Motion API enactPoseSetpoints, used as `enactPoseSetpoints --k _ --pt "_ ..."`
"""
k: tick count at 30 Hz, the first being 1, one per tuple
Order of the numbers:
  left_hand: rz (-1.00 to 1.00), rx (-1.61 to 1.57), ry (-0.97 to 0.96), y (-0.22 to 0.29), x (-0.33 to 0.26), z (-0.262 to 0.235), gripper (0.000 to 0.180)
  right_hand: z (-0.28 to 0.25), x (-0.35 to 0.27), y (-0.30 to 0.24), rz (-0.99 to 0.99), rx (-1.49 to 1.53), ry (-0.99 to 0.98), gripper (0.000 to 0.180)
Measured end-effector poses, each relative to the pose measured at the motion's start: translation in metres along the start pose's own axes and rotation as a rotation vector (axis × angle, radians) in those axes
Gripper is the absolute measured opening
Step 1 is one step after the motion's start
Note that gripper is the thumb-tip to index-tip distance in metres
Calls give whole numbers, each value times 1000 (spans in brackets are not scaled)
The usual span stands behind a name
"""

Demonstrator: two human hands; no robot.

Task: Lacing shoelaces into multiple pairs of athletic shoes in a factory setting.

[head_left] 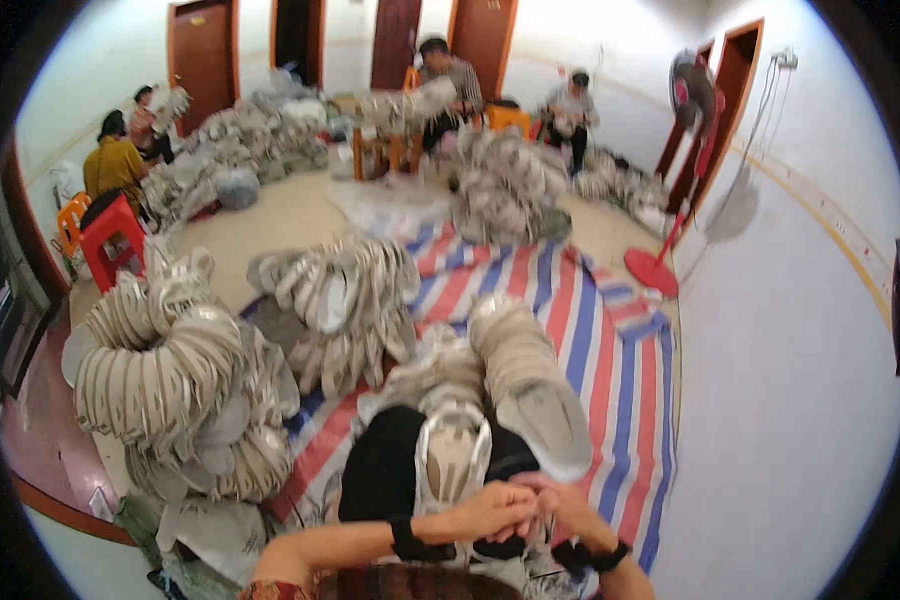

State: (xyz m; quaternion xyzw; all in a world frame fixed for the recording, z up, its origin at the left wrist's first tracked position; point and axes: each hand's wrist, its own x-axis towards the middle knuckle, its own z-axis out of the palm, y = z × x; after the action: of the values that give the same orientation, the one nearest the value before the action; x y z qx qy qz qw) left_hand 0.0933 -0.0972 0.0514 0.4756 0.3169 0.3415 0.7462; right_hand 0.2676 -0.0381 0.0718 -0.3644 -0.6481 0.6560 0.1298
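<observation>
My left hand (pixel 492 510) and my right hand (pixel 567 508) meet close together over my lap, fingers closed. Whatever they pinch, if anything, is too small to make out. Just beyond my left hand, a beige and white shoe upper (pixel 452 462) rests between my dark-clad knees, its toe pointing away from me. A nested row of beige shoe uppers (pixel 515 350) leans beside my right knee, and its pale nearest piece (pixel 545 425) lies just past my right hand. Black bands circle both wrists.
Bundled uppers pile up at left (pixel 160 370) and ahead (pixel 340 300) on a striped sheet (pixel 595 370). A red stool (pixel 112 240) stands far left, a floor fan (pixel 650 268) by the right wall. Several people sit among more piles at the back.
</observation>
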Motion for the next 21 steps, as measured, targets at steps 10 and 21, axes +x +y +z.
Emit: enactPoseSetpoints --k 10,21 --pt "10 -378 -68 1 -71 -17 21 -79 -29 32 -182 297 529 16" --pt "94 -468 35 -27 -115 -55 21 -184 -69 70 -188 77 887 15"
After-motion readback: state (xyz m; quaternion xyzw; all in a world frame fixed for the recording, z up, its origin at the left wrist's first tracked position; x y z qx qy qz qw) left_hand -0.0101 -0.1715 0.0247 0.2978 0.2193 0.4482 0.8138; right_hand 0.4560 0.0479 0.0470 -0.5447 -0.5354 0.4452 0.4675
